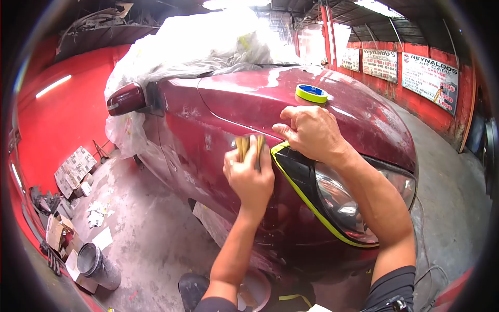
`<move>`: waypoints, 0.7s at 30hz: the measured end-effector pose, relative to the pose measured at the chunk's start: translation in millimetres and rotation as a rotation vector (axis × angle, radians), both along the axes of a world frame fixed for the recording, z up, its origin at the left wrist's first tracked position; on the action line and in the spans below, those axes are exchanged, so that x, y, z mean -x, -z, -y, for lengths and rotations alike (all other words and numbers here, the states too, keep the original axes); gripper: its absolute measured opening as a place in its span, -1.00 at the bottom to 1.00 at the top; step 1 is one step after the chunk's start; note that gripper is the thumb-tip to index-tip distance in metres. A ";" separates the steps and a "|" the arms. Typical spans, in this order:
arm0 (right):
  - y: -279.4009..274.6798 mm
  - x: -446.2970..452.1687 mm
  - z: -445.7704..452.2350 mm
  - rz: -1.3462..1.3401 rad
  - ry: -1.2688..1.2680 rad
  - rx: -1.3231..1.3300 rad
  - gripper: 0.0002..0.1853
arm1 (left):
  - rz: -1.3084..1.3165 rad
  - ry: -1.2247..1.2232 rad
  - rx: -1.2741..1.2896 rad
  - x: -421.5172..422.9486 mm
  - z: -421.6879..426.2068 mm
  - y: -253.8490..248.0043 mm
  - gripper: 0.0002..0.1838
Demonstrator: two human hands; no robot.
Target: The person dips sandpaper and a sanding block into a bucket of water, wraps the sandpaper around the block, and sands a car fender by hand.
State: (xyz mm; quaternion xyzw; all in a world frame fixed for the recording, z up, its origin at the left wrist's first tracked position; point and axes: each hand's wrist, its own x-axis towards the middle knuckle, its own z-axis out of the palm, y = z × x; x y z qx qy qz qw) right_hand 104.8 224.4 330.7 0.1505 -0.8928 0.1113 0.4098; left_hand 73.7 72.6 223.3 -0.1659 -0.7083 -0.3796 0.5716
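Note:
My left hand (248, 179) presses a folded, yellow-brown piece of sandpaper (242, 147) against the dusty, dark red fender (208, 140) of a car. My right hand (314, 132) is at the hood's edge, just above the headlight (340, 195). Its fingers are curled, and whatever may be in them is hidden. Bright yellow-green masking tape (306, 203) runs along the headlight's border. Behind the right hand, a roll of masking tape (312, 94) with a blue core lies on the hood (249, 86).
Clear plastic sheeting (202, 41) covers the car's upper part, behind the side mirror (126, 99). A dirty bucket (99, 265) and cardboard boxes (57, 231) stand at the lower left. Below my arms is a pinkish basin (264, 291). A cable (434, 270) lies on the right-hand floor.

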 end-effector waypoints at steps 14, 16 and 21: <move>-0.6 -0.1 -1.8 0.039 -0.007 -0.012 -0.64 | -0.061 0.014 0.033 -22.9 -2.6 40.9 -0.55; 0.1 -1.2 -0.9 0.010 -0.012 -0.024 -0.64 | -0.026 0.072 0.133 -59.4 1.3 83.4 -0.50; -1.9 -2.8 -2.5 0.030 0.014 0.016 -0.65 | -0.041 -0.024 0.012 4.9 3.0 -4.2 -0.61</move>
